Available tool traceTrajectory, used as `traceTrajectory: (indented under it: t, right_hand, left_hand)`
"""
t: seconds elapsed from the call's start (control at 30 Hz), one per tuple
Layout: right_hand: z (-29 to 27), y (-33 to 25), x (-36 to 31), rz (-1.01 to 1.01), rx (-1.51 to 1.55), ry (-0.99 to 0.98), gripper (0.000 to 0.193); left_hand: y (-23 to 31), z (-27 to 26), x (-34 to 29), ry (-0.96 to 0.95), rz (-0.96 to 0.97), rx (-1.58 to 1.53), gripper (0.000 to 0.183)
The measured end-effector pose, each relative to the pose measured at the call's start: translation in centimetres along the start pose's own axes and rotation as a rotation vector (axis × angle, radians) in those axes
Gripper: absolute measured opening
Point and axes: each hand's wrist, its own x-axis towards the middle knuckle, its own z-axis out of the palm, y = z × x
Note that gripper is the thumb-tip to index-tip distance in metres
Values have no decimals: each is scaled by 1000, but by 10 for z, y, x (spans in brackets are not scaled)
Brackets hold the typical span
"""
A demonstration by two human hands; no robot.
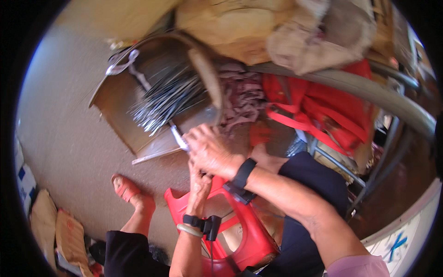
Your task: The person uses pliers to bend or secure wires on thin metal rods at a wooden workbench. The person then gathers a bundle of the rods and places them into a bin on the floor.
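Note:
My right hand point(210, 152) is closed, its fingers bent over the end of a white strip point(178, 137). Tucked beneath it, my left hand point(199, 187) has curled fingers, mostly covered by the right, so what they hold cannot be made out. The strip runs up toward a bundle of thin grey metal wires point(168, 101). That bundle lies in a brown, open-sided, scoop-shaped container point(117, 127) on the floor. A pale cloth strip point(134, 67) hangs over the container's far left rim and reaches down to the wires.
Under my forearms stands a red plastic stool point(254, 226). At the right, a red bag point(323, 108) hangs below a curved grey metal tube point(369, 87). Crumpled pinkish strips point(242, 92) lie beside the container. Tan sacks point(69, 235) sit at lower left; more sacking point(230, 27) fills the far side.

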Motion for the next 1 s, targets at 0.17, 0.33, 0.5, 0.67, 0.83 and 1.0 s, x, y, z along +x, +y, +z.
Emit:
traceTrajectory:
  t: [0.17,0.33,0.5,0.67,0.83,1.0]
  right_hand:
    - [-4,-29,-52,-59,112,95,23]
    - [-40,-70,-141,-40,136,189,26]
    - [-97,-91,-263,-55,83,433,34]
    - [-133,-118,-373,-60,234,603,32]
    - [-134,-132,-465,-46,318,857,22]
    - [-125,-141,-531,68,338,1005,17]
  left_hand:
    - [31,0,-32,-98,10,125,44]
    - [44,19,-58,-202,102,232,49]
    - [97,67,-61,-373,-151,221,53]
    - [174,111,-145,-454,-25,218,47]
    - [251,154,-266,-439,59,384,42]
    - [271,191,-347,-298,570,410,26]
